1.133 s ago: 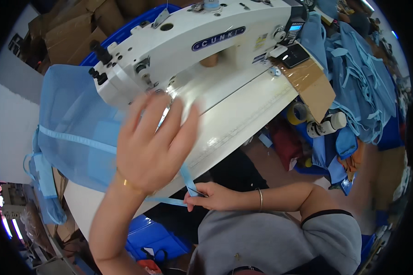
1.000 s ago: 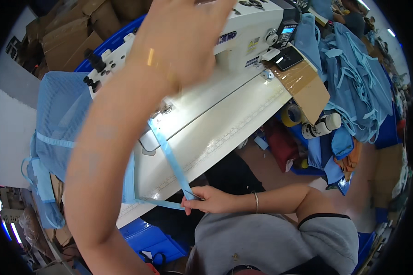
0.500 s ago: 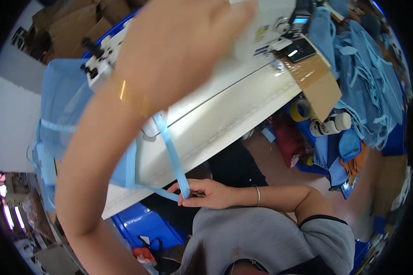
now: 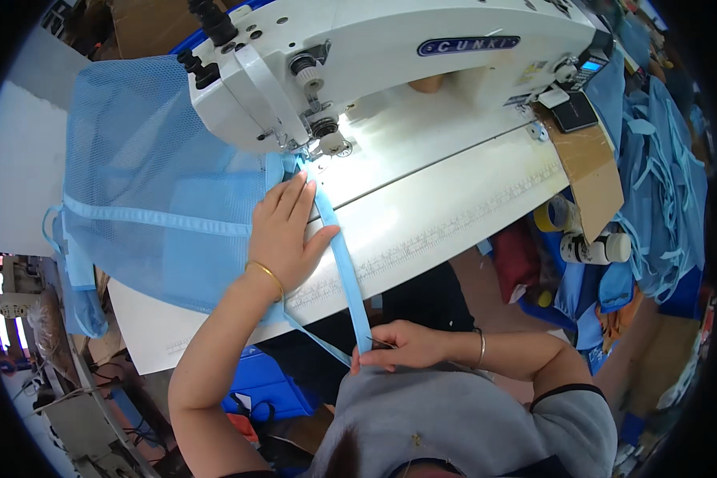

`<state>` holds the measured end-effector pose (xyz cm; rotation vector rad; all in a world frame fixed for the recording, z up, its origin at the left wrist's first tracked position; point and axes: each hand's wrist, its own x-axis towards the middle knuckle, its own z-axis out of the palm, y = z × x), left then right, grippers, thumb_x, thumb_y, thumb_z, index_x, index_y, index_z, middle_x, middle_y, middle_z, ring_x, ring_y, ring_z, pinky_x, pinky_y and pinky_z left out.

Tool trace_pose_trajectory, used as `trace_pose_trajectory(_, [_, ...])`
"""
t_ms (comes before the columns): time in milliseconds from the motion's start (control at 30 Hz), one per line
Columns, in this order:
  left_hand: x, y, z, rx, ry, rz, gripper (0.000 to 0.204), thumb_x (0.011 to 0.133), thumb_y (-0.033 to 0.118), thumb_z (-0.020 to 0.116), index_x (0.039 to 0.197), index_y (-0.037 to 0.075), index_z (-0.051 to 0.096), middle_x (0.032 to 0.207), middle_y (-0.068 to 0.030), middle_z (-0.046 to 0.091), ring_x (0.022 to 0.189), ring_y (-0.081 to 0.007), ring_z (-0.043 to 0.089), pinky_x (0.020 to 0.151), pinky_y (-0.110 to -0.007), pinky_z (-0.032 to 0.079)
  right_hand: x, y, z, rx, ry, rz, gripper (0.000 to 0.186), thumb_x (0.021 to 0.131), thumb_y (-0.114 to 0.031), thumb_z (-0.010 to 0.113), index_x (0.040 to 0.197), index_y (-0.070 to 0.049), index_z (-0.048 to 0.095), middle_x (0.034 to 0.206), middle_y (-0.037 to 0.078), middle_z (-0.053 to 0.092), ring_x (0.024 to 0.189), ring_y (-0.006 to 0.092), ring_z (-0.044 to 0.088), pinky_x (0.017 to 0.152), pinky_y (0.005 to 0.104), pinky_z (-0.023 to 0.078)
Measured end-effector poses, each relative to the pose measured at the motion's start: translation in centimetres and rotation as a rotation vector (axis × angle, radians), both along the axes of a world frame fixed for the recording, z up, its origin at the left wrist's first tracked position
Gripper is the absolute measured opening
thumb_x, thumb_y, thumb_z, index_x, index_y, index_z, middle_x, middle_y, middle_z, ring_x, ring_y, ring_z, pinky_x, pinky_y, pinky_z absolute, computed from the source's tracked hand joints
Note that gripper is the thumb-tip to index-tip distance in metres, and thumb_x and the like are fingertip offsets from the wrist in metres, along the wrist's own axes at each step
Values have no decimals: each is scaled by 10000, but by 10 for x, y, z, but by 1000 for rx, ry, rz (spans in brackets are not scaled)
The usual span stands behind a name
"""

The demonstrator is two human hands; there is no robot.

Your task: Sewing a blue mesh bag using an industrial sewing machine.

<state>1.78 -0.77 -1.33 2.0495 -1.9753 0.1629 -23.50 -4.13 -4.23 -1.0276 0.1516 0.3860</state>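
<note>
My left hand [image 4: 283, 235] lies flat with fingers stretched over the edge of the blue mesh fabric [image 4: 167, 159], just in front of the presser foot of the white sewing machine [image 4: 390, 44]. A light blue strap [image 4: 339, 251] runs from under the machine's foot, past my left thumb, down toward my body. Its lower end is pinched in my right hand [image 4: 406, 346], near my chest. A thin dark metal piece shows between the right fingers, too small to name. The needle tip is hard to make out.
Ruler markings run along the front of the white table [image 4: 454, 211]. A phone [image 4: 573, 111] rests on cardboard [image 4: 593, 171] at the right, above tape rolls and a white bottle [image 4: 605, 248]. Blue strapped pieces [image 4: 665, 183] hang farther right. A blue bin [image 4: 271, 382] stands below.
My left hand has come down from above the machine to the fabric by the presser foot. My right hand keeps its pinch on the strap. The view has shifted, showing more of the machine.
</note>
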Motion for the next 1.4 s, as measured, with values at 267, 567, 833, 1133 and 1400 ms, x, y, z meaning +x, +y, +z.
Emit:
trace_pose_trajectory(267, [-7, -5, 9, 51, 99, -23, 716, 767, 476, 717, 1238, -29, 524, 1321, -189, 501, 1221, -354, 461, 990, -450, 376, 9, -12, -14, 3, 80, 136, 236, 987, -273, 545, 1076, -79, 648, 999, 1, 659, 740, 57, 518, 672, 221, 448])
trace_pose_trajectory(567, [0, -11, 8, 38, 89, -34, 773, 749, 500, 725, 1260, -38, 506, 1279, -207, 507, 1200, -373, 467, 982, -445, 383, 16, -24, 2, -2, -31, 54, 217, 990, -255, 544, 1079, -86, 645, 968, -20, 653, 710, 46, 497, 665, 218, 433])
trace_pose_trajectory(833, [7, -12, 8, 14, 53, -47, 776, 752, 504, 720, 1265, -38, 510, 1244, -217, 524, 1196, -380, 473, 990, -450, 382, 27, -28, 24, 137, 39, 31, 192, 989, -220, 548, 1073, -51, 583, 1016, 21, 627, 881, 82, 537, 792, 249, 438])
trace_pose_trajectory(1133, [4, -14, 15, 64, 14, -62, 738, 786, 491, 687, 1250, -58, 518, 1275, -253, 506, 1216, -382, 475, 964, -437, 411, 32, -32, 34, 72, -4, -15, 226, 999, -227, 531, 1143, -58, 575, 982, 3, 598, 831, 64, 520, 776, 233, 436])
trace_pose_trajectory(1400, [7, -15, 16, 55, 28, -77, 724, 780, 475, 696, 1230, -66, 527, 1257, -254, 512, 1211, -385, 477, 975, -440, 412, 47, -44, 47, 175, 148, -44, 223, 1007, -249, 507, 1108, -66, 581, 993, 2, 606, 693, 53, 467, 695, 214, 409])
